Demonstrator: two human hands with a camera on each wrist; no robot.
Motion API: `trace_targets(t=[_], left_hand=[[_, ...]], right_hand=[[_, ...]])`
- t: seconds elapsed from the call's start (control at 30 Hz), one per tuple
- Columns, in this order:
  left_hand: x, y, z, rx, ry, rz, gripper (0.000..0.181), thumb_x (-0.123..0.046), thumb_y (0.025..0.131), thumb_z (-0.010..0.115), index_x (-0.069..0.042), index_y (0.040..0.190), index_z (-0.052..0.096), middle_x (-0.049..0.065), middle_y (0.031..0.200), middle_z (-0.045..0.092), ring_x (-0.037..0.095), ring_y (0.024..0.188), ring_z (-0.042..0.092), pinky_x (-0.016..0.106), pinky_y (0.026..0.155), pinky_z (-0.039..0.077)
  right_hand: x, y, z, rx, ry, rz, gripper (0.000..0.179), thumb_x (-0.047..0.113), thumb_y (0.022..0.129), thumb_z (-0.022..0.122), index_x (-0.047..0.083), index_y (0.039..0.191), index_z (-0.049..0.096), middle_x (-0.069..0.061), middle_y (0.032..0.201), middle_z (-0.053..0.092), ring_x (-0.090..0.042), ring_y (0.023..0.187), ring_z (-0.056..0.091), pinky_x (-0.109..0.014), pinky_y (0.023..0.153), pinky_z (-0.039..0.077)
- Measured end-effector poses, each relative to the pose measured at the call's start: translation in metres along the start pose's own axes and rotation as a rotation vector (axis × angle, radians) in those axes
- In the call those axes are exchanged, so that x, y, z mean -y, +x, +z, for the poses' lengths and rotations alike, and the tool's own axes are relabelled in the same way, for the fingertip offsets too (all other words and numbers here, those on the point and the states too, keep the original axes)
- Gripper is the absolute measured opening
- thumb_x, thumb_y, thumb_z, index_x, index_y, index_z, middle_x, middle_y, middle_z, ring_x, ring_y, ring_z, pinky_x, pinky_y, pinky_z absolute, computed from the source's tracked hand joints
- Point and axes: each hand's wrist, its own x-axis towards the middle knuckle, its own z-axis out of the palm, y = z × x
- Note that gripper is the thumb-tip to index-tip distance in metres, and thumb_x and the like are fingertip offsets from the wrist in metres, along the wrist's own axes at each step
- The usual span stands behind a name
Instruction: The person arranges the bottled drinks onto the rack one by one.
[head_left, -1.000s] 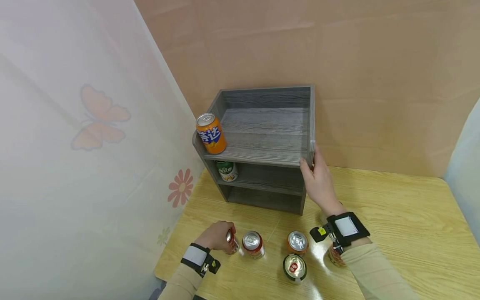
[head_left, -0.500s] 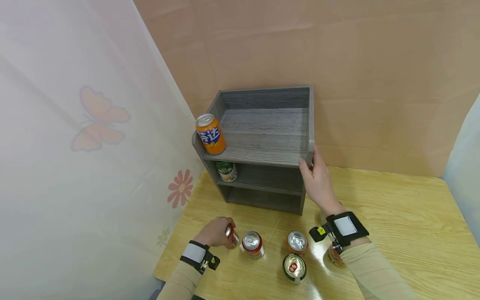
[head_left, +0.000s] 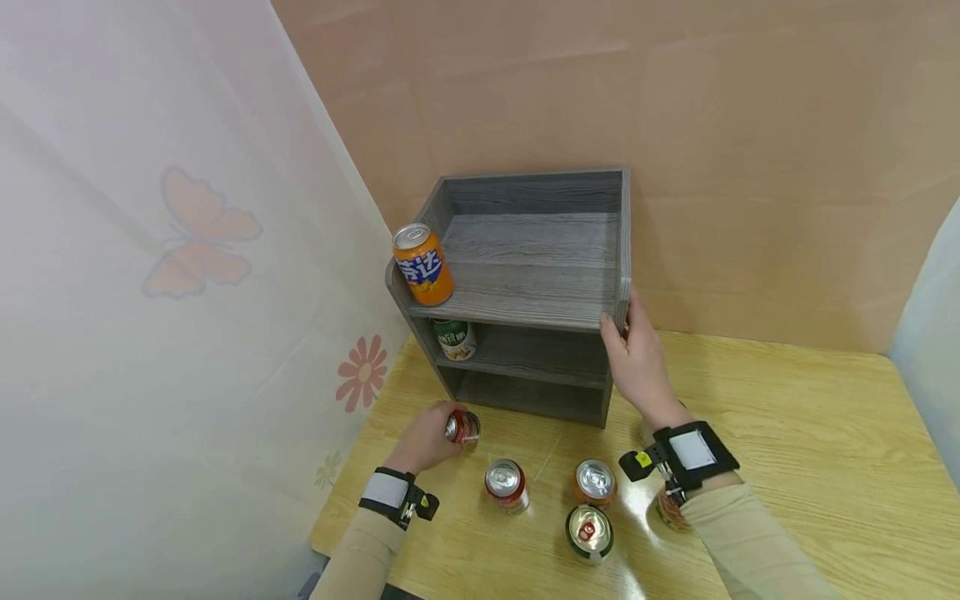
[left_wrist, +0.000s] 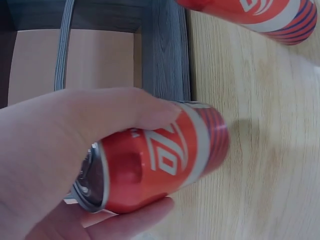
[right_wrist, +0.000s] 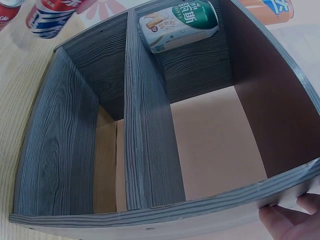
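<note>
In the head view my left hand grips a red soda can just in front of the grey wooden shelf. The left wrist view shows thumb and fingers wrapped round the can, which lies tilted with its lid toward the palm, close to the shelf's lower front edge. My right hand holds the shelf's right side panel, thumb at the front edge and fingers along the outer face. An orange soda can stands at the left on the top board. A green and white can sits on the middle board at the left.
On the wooden table stand another red can, an orange can and a can with a dark green rim. A further can is partly behind the right forearm. A white curtain hangs left.
My left hand has moved forward with the red soda can, away from the other red can and toward the shelf, and the can now leans. The right hand stays on the shelf.
</note>
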Motion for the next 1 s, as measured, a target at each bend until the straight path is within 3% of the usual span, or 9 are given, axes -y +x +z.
trace_targets(t=[0.2,0.47,0.73,1.0], left_hand=[[0.0,0.009,0.001,-0.075,0.002,-0.018,0.06,-0.006,0.074,0.089,-0.003,0.128,0.062,0.014,0.119,0.065,0.028,0.103,0.067,0.039,0.082,0.058],[0.001,0.017,0.006,-0.137,0.02,-0.051,0.063,-0.005,0.074,0.087,-0.006,0.129,0.056,0.013,0.115,0.066,0.025,0.095,0.069,0.035,0.074,0.058],[0.001,0.029,0.014,-0.205,0.041,0.052,0.059,0.007,0.075,0.081,-0.01,0.128,0.063,0.02,0.129,0.057,0.033,0.104,0.066,0.04,0.08,0.058],[0.001,0.039,0.022,-0.197,0.159,0.12,0.061,0.017,0.075,0.076,-0.015,0.127,0.066,0.014,0.125,0.057,0.032,0.115,0.058,0.042,0.09,0.054]], right_hand=[[0.001,0.001,0.0,-0.002,0.009,-0.003,0.064,0.029,0.109,0.044,0.015,0.164,0.015,-0.018,0.161,0.031,-0.039,0.143,0.035,-0.065,0.103,0.038],[0.001,0.0,0.0,0.001,-0.007,0.001,0.064,0.03,0.109,0.044,0.014,0.164,0.015,-0.019,0.161,0.031,-0.04,0.143,0.035,-0.064,0.103,0.039],[0.0,0.0,0.0,0.003,-0.003,-0.003,0.064,0.03,0.109,0.044,0.014,0.164,0.015,-0.019,0.161,0.031,-0.04,0.143,0.035,-0.064,0.103,0.039],[-0.001,0.001,0.0,0.002,-0.005,-0.012,0.063,0.03,0.109,0.045,0.014,0.164,0.017,-0.019,0.159,0.034,-0.041,0.141,0.037,-0.065,0.101,0.04]])
